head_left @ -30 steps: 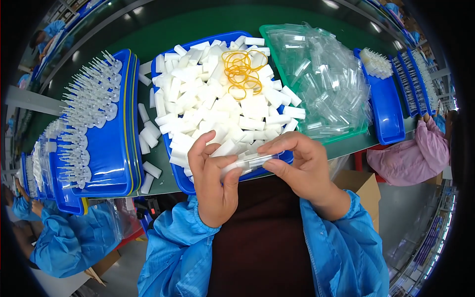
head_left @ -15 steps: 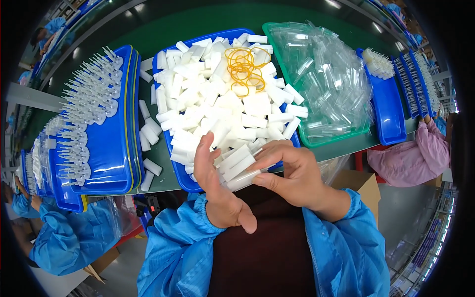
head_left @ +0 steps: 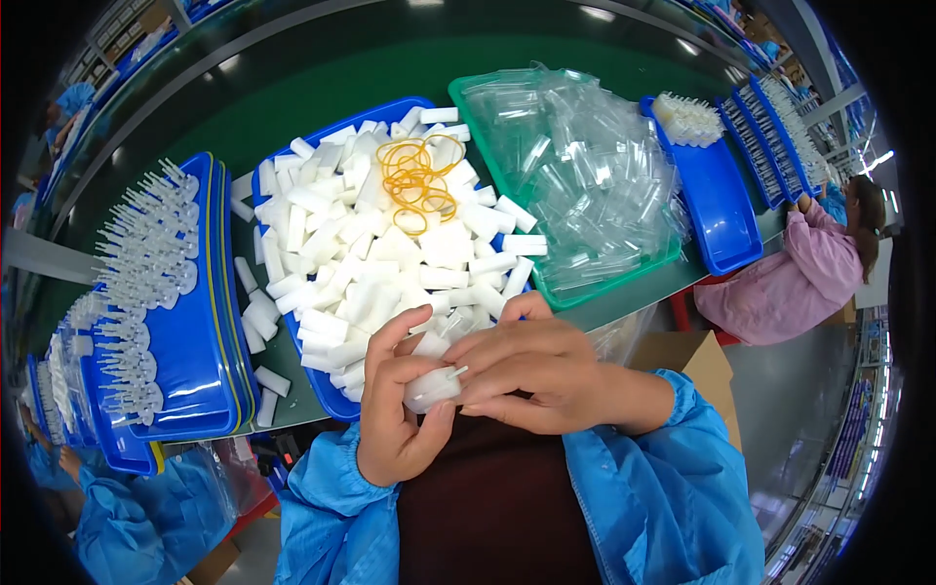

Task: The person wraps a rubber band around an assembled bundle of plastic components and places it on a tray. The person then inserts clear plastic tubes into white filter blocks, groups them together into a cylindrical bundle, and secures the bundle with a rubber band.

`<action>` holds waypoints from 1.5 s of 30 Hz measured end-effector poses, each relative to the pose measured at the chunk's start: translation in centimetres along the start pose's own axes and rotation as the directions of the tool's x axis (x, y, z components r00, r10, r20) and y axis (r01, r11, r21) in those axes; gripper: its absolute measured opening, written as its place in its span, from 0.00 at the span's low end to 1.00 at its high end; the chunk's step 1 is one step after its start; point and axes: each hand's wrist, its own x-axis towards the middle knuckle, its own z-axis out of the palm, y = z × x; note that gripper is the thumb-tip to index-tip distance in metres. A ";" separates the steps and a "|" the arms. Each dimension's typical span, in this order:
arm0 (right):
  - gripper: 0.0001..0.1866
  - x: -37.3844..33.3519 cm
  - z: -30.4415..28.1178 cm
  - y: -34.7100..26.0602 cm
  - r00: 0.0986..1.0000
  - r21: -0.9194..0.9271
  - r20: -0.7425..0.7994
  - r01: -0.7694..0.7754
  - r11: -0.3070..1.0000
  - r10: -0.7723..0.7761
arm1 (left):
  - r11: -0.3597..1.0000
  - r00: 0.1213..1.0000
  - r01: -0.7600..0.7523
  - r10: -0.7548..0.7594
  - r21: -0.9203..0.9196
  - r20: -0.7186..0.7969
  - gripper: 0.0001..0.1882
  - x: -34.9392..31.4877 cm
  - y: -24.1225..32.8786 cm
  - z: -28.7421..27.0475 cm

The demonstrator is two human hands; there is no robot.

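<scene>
My left hand point(head_left: 395, 409) is closed round a small white piece with a rounded end and a short thin pin point(head_left: 432, 389). My right hand point(head_left: 541, 366) comes in from the right, its fingers bent together and their tips close to that pin. Whether those fingertips hold anything is hidden. Just beyond both hands, white foam-like blocks point(head_left: 361, 268) fill a blue tray point(head_left: 336, 398). Several yellow rubber bands point(head_left: 417, 185) lie tangled on top of the heap.
A green tray point(head_left: 575, 295) of clear plastic sleeves point(head_left: 595, 175) stands to the right, a blue tray point(head_left: 720, 210) beyond it. Stacked blue trays point(head_left: 190, 361) with white stemmed parts point(head_left: 146, 244) stand at left. Loose blocks point(head_left: 259, 317) lie between. A person in pink point(head_left: 780, 292) sits at right.
The left hand, spread flat beside several white pieces held by the right, has curled round a white piece with a pin. The right fingers have drawn together. The view has shifted rightward and up.
</scene>
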 end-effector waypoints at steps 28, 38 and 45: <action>0.15 5.3 -9.7 8.8 0.927 -0.814 -0.217 -0.345 0.467 0.306 | 0.990 0.992 0.061 -0.047 0.126 -0.114 0.14 -0.4 0.3 -0.2; 0.16 2.8 -0.6 -0.4 0.905 0.552 -0.220 -0.192 0.812 0.363 | 0.983 0.978 0.118 -0.090 0.139 -0.188 0.15 -0.5 -0.5 -0.1; 0.14 1.8 0.4 0.7 0.927 0.388 -0.223 -0.198 0.900 0.300 | 0.962 0.981 0.097 -0.048 0.257 -0.190 0.16 -0.3 -0.1 -0.1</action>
